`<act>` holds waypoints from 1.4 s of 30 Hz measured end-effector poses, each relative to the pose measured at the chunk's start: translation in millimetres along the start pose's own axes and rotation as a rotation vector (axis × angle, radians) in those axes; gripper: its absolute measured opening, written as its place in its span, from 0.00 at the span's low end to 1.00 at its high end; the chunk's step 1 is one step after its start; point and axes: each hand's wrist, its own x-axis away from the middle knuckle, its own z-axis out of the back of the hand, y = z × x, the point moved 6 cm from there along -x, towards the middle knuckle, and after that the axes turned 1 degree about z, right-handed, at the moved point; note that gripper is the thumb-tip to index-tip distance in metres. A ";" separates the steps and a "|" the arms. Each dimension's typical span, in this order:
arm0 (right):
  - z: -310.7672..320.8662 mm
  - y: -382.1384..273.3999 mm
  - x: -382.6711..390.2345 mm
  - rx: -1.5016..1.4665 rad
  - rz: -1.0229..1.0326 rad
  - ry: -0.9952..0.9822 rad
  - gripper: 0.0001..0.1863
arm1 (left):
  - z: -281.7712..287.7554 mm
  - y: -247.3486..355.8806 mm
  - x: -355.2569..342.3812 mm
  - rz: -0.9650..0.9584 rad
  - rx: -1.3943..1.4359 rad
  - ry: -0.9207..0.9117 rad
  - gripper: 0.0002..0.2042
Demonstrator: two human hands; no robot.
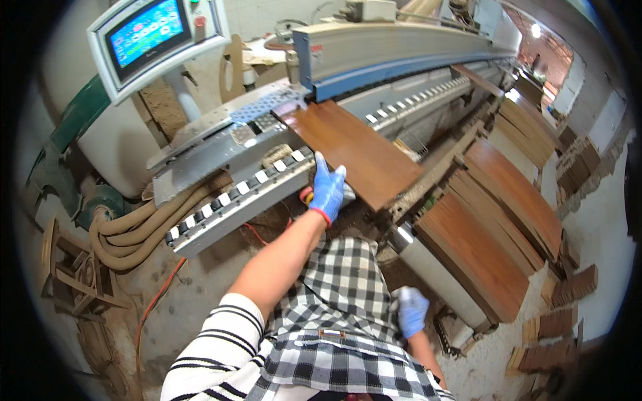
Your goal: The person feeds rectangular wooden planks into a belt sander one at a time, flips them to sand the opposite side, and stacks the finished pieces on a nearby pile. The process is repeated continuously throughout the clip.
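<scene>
A flat brown wood panel point(358, 150) lies on the long edge-banding machine point(408, 65), its far end by the machine's entry beside the blue-edged beam. My left hand point(328, 190), in a blue glove with a red cuff, reaches to the panel's near left edge and touches it. Its fingers are stretched out, with the thumb apart. Beside my checked apron point(344, 274), low on the right, is my right hand point(411, 312), also in a blue glove. It is away from the panel, and its fingers are blurred, so their pose is unclear.
A roller rail point(244, 188) runs along the machine's near side. At upper left stands a control screen point(148, 30); thick hoses point(127, 234) loop below it. Stacked brown panels point(478, 257) rest on a roller stand point(438, 277) at right. An orange cable point(155, 304) crosses the floor.
</scene>
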 end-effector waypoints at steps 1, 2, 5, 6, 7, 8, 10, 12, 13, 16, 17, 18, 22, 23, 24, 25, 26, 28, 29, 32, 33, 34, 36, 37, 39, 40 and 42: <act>26.8 5.0 -3.5 -0.016 -0.066 0.107 0.19 | -2.1 -11.4 -12.9 -0.138 -0.053 0.000 0.38; 58.8 2.9 -2.5 0.039 -0.023 0.222 0.18 | -20.2 -9.0 -9.0 0.000 0.039 -0.027 0.37; 162.4 8.0 6.1 0.109 0.011 0.615 0.13 | -40.6 -19.9 -17.3 0.110 0.476 -0.127 0.25; 192.7 -2.2 12.7 0.321 0.128 0.777 0.13 | -51.1 -32.7 -9.5 0.118 0.415 -0.004 0.21; 217.6 -13.6 22.5 0.537 0.248 0.930 0.13 | -59.7 -42.4 1.3 0.123 0.349 0.116 0.17; 243.1 -14.0 29.4 0.738 0.221 1.008 0.14 | -67.2 -80.7 0.2 0.189 0.356 -0.119 0.18; 283.8 -10.1 42.9 0.957 0.076 1.090 0.21 | -104.6 -97.1 34.3 -0.139 -0.603 -0.297 0.27; 312.4 14.3 49.3 1.008 -0.099 1.116 0.25 | -139.2 -119.7 63.1 0.030 -0.812 -0.613 0.38; 326.7 27.3 51.3 1.031 -0.183 1.124 0.27 | -152.4 -122.2 72.9 0.009 -0.789 -0.740 0.42; 354.9 64.5 46.9 0.879 -0.298 0.961 0.32 | -171.0 -143.4 84.4 -0.055 -0.870 -0.834 0.43; 359.9 74.4 48.6 0.841 -0.306 0.939 0.32 | -173.3 -145.2 87.3 -0.028 -0.872 -0.840 0.43; 358.2 73.5 48.0 0.871 -0.328 0.915 0.31 | -172.9 -146.1 88.0 -0.002 -0.878 -0.835 0.43; 340.7 52.6 58.2 0.898 -0.371 0.886 0.28 | -160.1 -132.6 99.0 0.003 -0.807 -0.760 0.42; 333.5 46.6 64.6 0.912 -0.373 0.887 0.28 | -155.6 -129.4 103.6 0.038 -0.821 -0.719 0.41; 326.8 41.0 72.6 0.928 -0.376 0.889 0.27 | -150.6 -123.7 109.0 0.063 -0.737 -0.654 0.38; 321.9 36.7 79.4 0.937 -0.367 0.904 0.26 | -142.3 -121.3 115.3 0.092 -0.653 -0.582 0.35; 317.4 33.6 86.8 0.946 -0.358 0.918 0.26 | -134.5 -139.5 116.8 0.127 -0.441 -0.480 0.31; 310.0 28.0 105.6 0.970 -0.345 0.980 0.24 | -122.8 -151.6 125.7 0.368 -0.086 -0.264 0.21; 313.7 35.1 110.3 0.867 -0.338 0.957 0.23 | -115.4 -155.1 129.6 0.433 0.013 -0.240 0.20; 366.8 100.7 144.2 0.590 -0.469 0.894 0.20 | -86.8 -148.1 136.6 0.571 0.162 -0.258 0.18; 350.9 101.9 135.6 0.308 -0.379 0.887 0.20 | -74.4 -131.5 137.0 0.555 0.164 -0.289 0.19; 311.5 80.5 122.5 0.032 -0.285 0.857 0.19 | -58.8 -118.6 136.2 0.512 0.123 -0.227 0.20; 288.5 95.5 115.5 -0.240 -0.240 0.732 0.22 | -34.0 -80.0 140.6 0.463 0.083 -0.125 0.24; 271.9 87.7 102.0 -0.313 -0.212 0.700 0.24 | -17.4 -72.5 134.5 0.414 0.178 -0.046 0.25; 217.5 66.3 77.9 -0.457 -0.164 0.623 0.26 | 13.5 -43.5 128.6 0.375 0.286 0.034 0.25; 185.9 34.6 67.3 -0.457 -0.056 0.644 0.27 | 29.1 -28.5 123.4 0.346 0.241 0.073 0.23; 141.0 23.7 42.4 -0.541 -0.071 0.503 0.27 | 46.3 6.6 119.4 0.259 0.279 0.076 0.19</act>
